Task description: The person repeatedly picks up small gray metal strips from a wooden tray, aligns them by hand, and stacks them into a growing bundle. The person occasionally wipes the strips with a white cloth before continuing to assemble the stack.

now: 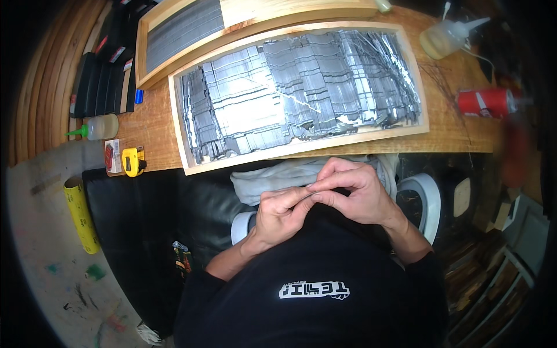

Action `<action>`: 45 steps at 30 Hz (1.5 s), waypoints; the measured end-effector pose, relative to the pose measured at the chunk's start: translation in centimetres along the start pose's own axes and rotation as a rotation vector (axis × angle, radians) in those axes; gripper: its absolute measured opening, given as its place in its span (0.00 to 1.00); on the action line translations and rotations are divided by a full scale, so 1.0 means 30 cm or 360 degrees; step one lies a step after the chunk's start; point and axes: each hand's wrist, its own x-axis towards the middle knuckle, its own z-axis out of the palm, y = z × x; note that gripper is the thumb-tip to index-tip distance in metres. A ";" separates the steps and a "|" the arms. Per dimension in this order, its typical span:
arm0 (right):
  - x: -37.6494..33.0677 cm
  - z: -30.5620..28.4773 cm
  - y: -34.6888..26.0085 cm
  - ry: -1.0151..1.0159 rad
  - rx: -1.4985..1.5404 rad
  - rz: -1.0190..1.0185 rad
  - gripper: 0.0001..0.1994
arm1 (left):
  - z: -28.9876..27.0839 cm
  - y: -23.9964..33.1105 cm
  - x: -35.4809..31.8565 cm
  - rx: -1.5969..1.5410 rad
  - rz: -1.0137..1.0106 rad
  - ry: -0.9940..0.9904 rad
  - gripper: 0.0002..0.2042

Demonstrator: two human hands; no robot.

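My left hand (282,216) and my right hand (358,194) meet over my lap, just below the table's near edge. Thumbs and fingers of both are pinched together, tips touching. A small thin dark edge shows between them, too little to name. Beyond the hands, a shallow wooden tray (307,143) lies tilted on the table. Rows of thin grey strips (301,69) fill it, overlapping and shiny, with loose ones at the right end. Behind it stands a second wooden tray (255,26) holding a dark grey striped sheet (184,36).
On the wooden table (152,119) are a yellow tape measure (134,162), a green-tipped glue bottle (101,127), a larger squeeze bottle (444,40) and a red can (486,102). A yellow tube (81,214) is on the floor at left. Grey cloth (249,184) lies under the table edge.
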 end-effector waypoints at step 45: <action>-0.006 0.018 -0.022 0.0101 -0.0279 -0.0175 0.05 | -0.008 -0.013 0.004 -0.0040 0.0015 -0.0003 0.09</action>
